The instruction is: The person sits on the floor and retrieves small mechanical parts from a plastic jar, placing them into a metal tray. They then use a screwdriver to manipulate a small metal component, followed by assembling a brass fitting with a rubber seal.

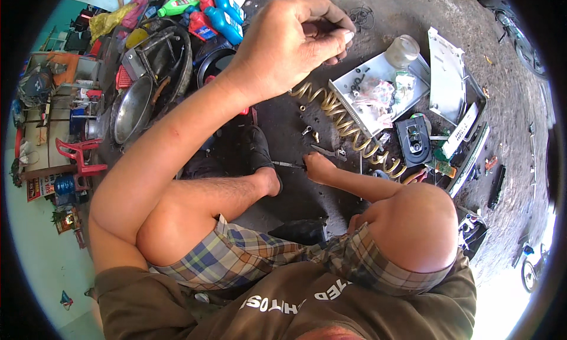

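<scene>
Slim tool point(286, 164) crosswise, leftward

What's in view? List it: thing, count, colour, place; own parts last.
Bottles: at least five, green, red, blue, upper left
Bowl: one, silver, left
Chair: one, red, far left
Tray: one, silver, upper right
Jar: one, clear, on the tray
Bags: unclear count, multicoloured, same tray
Panel: one, white, right of the tray
Coiled hose: one, yellowish, centre right
Small parts: several, metallic, centre ground
Thin tool: one, silver, centre
Shorts: one pair, blue-brown, bottom
Left hand: one, bare, top centre
Right hand: one, bare, at the tool
</scene>
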The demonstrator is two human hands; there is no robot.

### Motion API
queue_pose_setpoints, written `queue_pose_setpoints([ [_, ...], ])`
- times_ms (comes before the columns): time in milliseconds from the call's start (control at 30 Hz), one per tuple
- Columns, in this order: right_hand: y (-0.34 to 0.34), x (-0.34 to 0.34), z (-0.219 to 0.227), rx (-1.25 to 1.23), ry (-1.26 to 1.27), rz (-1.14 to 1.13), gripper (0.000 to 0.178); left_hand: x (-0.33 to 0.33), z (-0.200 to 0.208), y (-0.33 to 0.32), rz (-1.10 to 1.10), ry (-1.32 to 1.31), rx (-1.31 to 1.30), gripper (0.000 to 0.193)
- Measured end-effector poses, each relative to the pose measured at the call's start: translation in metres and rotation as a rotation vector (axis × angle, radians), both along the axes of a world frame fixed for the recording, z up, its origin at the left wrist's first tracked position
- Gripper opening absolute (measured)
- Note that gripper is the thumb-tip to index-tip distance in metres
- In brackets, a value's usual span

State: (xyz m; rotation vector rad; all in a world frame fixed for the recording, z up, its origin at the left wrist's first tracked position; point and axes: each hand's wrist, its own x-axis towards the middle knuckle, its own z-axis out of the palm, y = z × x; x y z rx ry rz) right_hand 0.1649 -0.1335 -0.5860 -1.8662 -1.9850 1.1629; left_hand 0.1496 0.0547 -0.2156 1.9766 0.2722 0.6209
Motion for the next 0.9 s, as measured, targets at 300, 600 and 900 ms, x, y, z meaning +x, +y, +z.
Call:
queue_pose_setpoints([
  [300,0.03,0.035,0.0,0.251,-0.025,-0.26,0.037,-0.005,-0.006,0.013,0.073,0.12,0.002,0.021],
  [600,0.06,0.057,-0.024,0.236,-0.012,-0.337,0.044,-0.009,-0.015,0.016,0.078,0.196,-0.053,0.025],
  [900,0.134,0.046,0.002,0.275,-0.263,-0.103,0.025,-0.008,-0.016,0.019,0.082,0.217,-0.132,0.022],
])
